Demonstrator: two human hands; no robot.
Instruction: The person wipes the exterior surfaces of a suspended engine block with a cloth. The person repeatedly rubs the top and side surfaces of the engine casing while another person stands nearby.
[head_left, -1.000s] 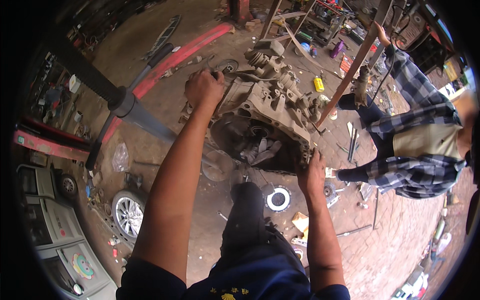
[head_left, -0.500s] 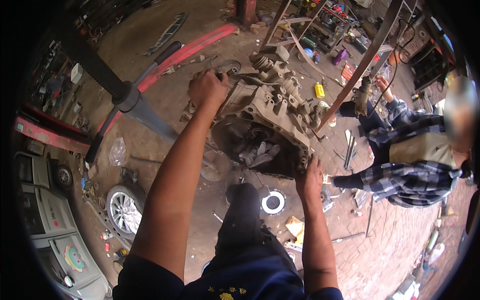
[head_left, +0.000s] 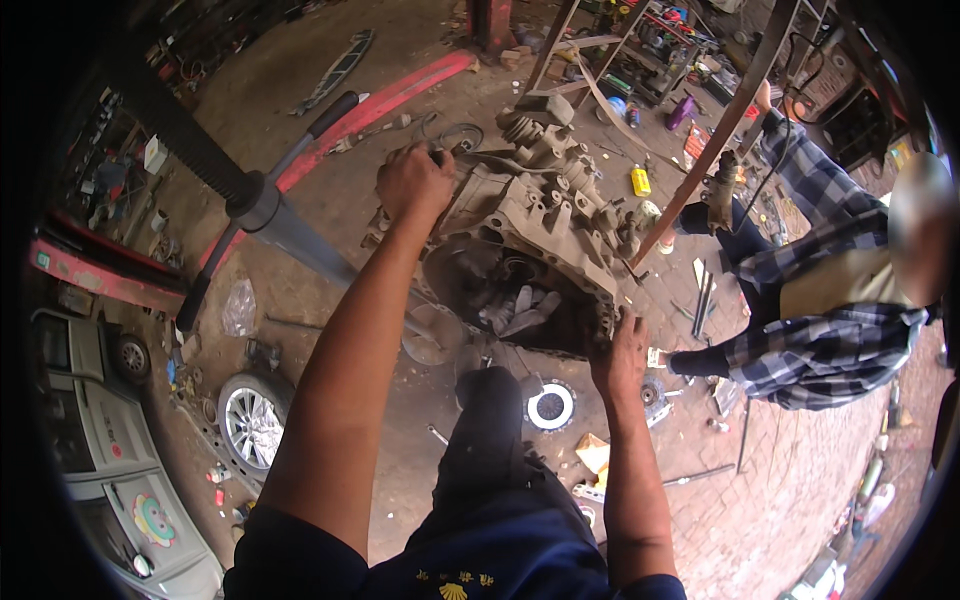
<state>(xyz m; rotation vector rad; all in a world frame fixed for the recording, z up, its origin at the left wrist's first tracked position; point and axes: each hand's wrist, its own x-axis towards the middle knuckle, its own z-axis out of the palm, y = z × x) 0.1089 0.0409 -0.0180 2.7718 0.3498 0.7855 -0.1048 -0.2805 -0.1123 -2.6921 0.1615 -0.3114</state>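
A dusty car gearbox (head_left: 545,205) is in front of me at mid-height, its wide bell housing turned toward my body. Its dark hollow holds a pair of grey work gloves (head_left: 527,308). My left hand (head_left: 414,180) is curled over the casing's upper left edge, its fingertips partly hidden behind the metal. Lower down on the right, my right hand (head_left: 622,352) grips the bell housing's rim, thumb side up. A grey post (head_left: 305,240) slants from the upper left toward the gearbox's underside, beside a round metal plate (head_left: 433,335).
A co-worker in a checked shirt (head_left: 835,345) stands close at the right, near a slanting rusty pole (head_left: 710,150). On the floor lie a clutch disc (head_left: 550,406), a wheel (head_left: 250,422) and metal bars (head_left: 703,300). A red lift arm (head_left: 375,100) runs behind; a grey van (head_left: 125,470) stands left.
The co-worker's far arm has reached up and away, past the slanting pole. Both my hands keep their places on the gearbox, and the view has shifted slightly.
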